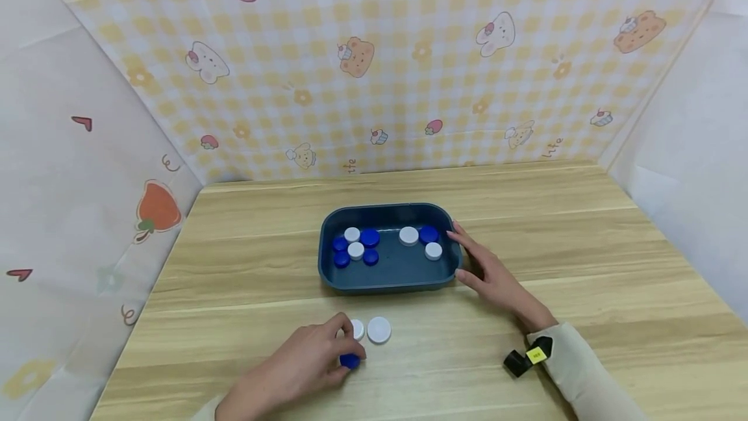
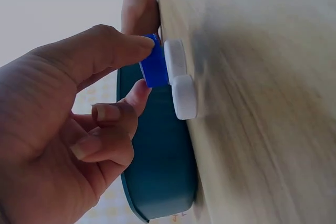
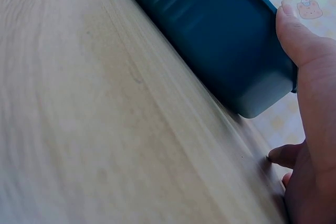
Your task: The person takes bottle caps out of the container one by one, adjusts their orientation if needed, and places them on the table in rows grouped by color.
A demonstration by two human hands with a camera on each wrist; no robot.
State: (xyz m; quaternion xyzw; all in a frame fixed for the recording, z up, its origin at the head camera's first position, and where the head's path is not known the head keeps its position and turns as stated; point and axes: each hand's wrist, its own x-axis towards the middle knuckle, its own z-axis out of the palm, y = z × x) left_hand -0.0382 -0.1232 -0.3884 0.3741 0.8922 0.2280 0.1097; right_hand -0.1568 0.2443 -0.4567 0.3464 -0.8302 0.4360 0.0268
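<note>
A person's left hand [image 1: 310,353] pinches a small, round blue plastic cap [image 1: 349,361] between thumb and finger, apparently just off the wood-grain surface [image 1: 584,258]. A dark teal, rounded rectangular tray [image 1: 403,273] lies far and slightly right of this grip, its long axis running left to right. Two round white caps [image 1: 379,330] sit just beyond the blue one. The right hand [image 1: 493,281], fingers spread, touches the tray's right end, well apart from the pinched cap.

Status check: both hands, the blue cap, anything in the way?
Left hand pinching blue cap. Right hand touching right end of tray. Two white caps between blue cap and tray.
</note>
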